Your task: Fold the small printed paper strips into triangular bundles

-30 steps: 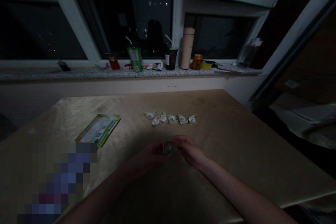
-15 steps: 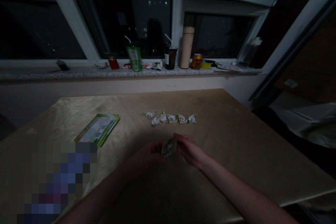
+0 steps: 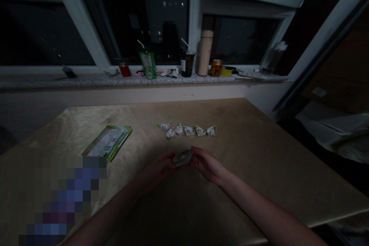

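Note:
Between my two hands is a small folded paper piece, printed in white and green. My left hand pinches its left end, and my right hand has its fingers closed at the right end. Dim light hides the exact fingertip contact. Beyond the hands, several similar small folded pieces lie in a rough row on the table. To the left rests a stack of flat green-and-white printed sheets or packets.
A gold-brown cloth covers the table. On the windowsill stand a green cup, a dark drink cup, a pale tall flask and small jars. A pixelated patch hides the table's lower left.
The folded piece has turned flatter between the hands. My left fingers have shifted up and slightly left along it, while my right hand has stayed nearly in place.

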{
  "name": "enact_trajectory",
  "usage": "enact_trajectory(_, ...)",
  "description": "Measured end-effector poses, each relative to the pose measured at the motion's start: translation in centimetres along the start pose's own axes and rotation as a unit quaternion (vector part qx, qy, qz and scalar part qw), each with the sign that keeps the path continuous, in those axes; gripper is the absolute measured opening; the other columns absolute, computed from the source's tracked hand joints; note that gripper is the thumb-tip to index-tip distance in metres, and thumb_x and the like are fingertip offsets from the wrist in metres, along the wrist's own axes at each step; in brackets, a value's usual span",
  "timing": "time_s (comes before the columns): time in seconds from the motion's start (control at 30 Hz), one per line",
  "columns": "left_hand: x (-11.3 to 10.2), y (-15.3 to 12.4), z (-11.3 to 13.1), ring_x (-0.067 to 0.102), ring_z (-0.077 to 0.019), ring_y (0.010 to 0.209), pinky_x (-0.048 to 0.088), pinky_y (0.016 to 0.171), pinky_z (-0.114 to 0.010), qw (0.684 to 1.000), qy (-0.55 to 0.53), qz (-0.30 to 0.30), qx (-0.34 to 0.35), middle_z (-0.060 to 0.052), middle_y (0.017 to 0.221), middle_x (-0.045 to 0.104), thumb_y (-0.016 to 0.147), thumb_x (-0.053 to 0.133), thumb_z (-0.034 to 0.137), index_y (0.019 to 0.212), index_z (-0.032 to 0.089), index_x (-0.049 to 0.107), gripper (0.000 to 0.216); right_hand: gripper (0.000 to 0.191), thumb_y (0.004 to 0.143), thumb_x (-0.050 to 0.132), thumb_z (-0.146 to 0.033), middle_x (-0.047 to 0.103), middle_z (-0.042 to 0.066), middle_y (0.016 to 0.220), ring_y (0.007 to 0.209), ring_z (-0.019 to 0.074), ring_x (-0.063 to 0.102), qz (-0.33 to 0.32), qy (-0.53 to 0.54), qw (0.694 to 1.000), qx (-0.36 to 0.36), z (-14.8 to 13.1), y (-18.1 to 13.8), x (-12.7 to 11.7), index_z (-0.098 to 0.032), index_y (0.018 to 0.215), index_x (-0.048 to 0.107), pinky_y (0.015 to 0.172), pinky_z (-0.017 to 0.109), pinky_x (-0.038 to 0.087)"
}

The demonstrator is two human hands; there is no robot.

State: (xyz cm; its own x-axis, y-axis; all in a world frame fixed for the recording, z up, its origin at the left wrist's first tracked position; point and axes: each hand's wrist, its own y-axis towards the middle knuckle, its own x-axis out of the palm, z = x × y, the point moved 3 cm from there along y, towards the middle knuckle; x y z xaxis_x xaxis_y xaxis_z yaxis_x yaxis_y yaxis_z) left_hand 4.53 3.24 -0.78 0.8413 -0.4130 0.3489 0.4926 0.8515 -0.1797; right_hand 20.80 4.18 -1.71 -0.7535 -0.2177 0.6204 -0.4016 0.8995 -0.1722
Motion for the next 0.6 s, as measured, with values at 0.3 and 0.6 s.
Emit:
enact_trajectory(0.3, -1.7, 0.1, 1.1, 0.063, -0.0249, 0.100, 0.044, 0.093, -0.035, 0.982, 0.142, 0.119, 0.029, -0.004, 0.104, 0.071, 0.077, 0.063, 0.033, 0.098, 0.018, 0.070, 0.026, 0.026, 0.064, 0.078, -0.028, 0.067, 0.000, 0.076, 0.060, 0.0082, 0.054, 0.044, -0.012, 0.999, -0.009, -0.4, 0.0, -0.3, -0.016, 0.086, 0.070, 0.058, 0.021, 0.039)
enact_trajectory(0.6, -2.2, 0.1, 0.5, 0.067, -0.0263, 0.087, 0.047, 0.083, -0.035, 0.964, 0.229, 0.138, 0.007, -0.006, 0.085, 0.074, 0.084, 0.053, 0.054, 0.090, 0.017, 0.071, 0.042, 0.020, 0.063, 0.077, -0.029, 0.063, -0.001, 0.062, 0.049, 0.0083, 0.049, 0.078, -0.099, 0.989, -0.075, -0.8, 0.6, -0.6, -0.014, 0.075, 0.070, 0.052, 0.023, 0.033)
